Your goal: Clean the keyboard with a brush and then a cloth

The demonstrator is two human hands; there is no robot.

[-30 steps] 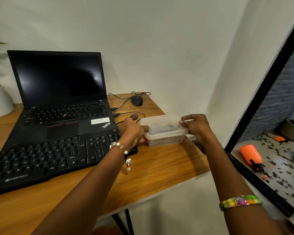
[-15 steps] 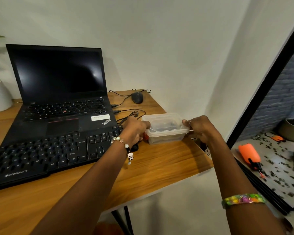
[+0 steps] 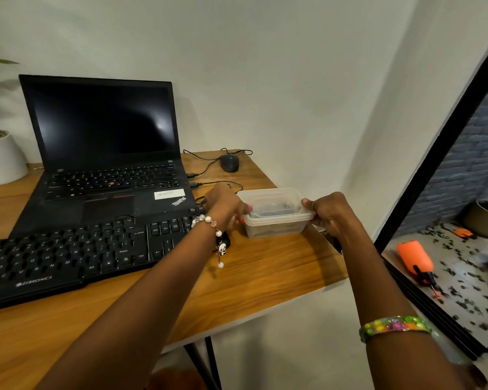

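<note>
Black full-size external keyboard [image 3: 68,257]: lay on wooden desk [image 3: 265,277], long axis left-right, immediately left of lidded clear plastic tub [image 3: 275,213]. Left hand [image 3: 226,208], nearer keyboard, gripped tub's left end; right hand [image 3: 328,213] gripped its right.

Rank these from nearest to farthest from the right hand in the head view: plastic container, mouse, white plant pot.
1. Plastic container: the right hand grips its right end, on the desk's right side.
2. Mouse: at the back of the desk, beyond the container and to its left.
3. White plant pot: far left edge, beside the laptop.
</note>
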